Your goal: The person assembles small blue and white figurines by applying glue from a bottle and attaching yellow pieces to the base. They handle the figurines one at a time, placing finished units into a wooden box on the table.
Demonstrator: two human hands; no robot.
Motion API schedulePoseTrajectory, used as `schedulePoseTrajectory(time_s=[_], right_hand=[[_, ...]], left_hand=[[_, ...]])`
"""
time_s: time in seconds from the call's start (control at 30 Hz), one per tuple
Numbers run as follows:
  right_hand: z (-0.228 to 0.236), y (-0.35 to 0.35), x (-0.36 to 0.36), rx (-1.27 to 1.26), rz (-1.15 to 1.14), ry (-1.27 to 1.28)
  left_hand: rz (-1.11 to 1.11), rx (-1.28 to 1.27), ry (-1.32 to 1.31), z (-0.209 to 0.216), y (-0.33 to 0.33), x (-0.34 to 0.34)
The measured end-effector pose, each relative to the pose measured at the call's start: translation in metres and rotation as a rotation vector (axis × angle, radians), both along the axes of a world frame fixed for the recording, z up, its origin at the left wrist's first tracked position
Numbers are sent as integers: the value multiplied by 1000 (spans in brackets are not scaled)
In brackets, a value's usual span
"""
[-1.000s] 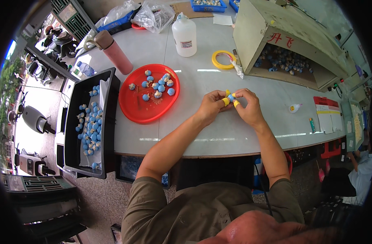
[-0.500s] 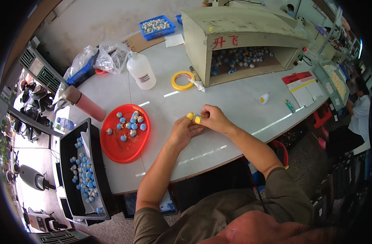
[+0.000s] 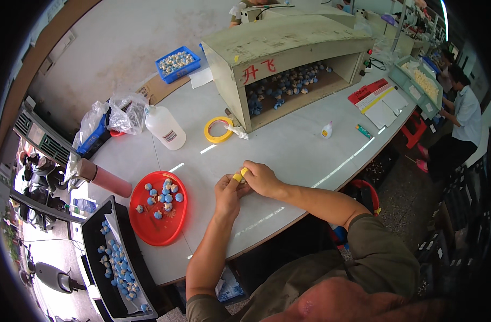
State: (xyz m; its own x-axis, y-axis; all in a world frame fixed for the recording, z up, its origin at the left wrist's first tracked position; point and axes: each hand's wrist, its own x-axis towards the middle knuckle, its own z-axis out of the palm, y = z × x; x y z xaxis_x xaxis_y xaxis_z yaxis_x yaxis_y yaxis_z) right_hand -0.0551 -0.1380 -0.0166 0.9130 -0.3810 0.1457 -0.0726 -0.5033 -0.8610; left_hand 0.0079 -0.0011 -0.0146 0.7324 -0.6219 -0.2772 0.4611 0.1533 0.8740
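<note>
My left hand (image 3: 228, 196) and my right hand (image 3: 261, 180) meet over the grey table, fingertips pinched together. Yellow wraps (image 3: 238, 176) cover fingertips where the two hands touch. Whatever small piece sits between them is hidden by the fingers. Left of my hands, a round red tray (image 3: 151, 231) carries several small blue-and-cream figure-like pieces (image 3: 167, 198). Farther left, a black bin (image 3: 143, 271) lined with white paper contains many more such pieces (image 3: 119, 263).
A beige metal box (image 3: 288, 45) with an open front houses more blue pieces. Around the table stand a white bottle (image 3: 165, 129), yellow tape roll (image 3: 218, 130), pink flask (image 3: 110, 180), small dropper bottle (image 3: 326, 130) and blue basket (image 3: 180, 75). Another person (image 3: 466, 110) sits far right.
The view has shifted, so the table items appear farther left. My hands remain together; the bit of blue seen between my fingertips before is now covered.
</note>
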Motion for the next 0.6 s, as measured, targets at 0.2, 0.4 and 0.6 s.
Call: schedulePoseTrajectory(time_s=[0.2,0.4,0.6], right_hand=[[-4,0,3,39,31,-56],[-7,0,3,37,27,-84],[0,3,0,21,3,-61]], left_hand=[[0,-14,13,-3,2,2],[17,0,14,-2,1,0],[-25,-24,29,-3,3,3]])
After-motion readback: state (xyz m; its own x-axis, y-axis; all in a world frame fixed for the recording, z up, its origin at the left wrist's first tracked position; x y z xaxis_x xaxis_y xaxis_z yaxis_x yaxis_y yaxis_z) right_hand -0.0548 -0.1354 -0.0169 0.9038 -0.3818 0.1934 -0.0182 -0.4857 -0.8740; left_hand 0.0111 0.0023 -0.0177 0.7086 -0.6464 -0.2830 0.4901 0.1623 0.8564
